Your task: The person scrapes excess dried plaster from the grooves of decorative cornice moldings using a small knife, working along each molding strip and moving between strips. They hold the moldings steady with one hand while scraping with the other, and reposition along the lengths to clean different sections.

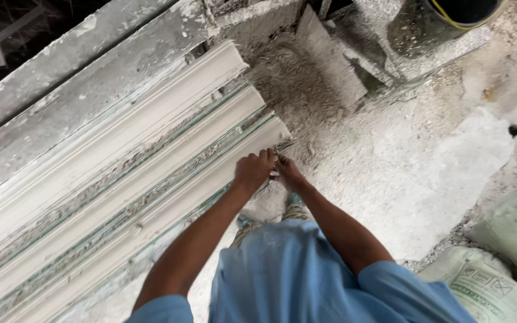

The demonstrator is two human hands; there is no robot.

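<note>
My left hand point(254, 169) is curled into a loose fist, its fingers point(264, 157) pressed together on the near end of the lowest white moulding point(151, 203). My right hand point(287, 173) meets it there, fingers bunched; I cannot tell what they pinch. 3 mouldings lie side by side on the dusty floor point(426, 161). 2 pale green sacks point(498, 263) with a dark printed label sit at lower right, a black bucket point(450, 18) at top.
</note>
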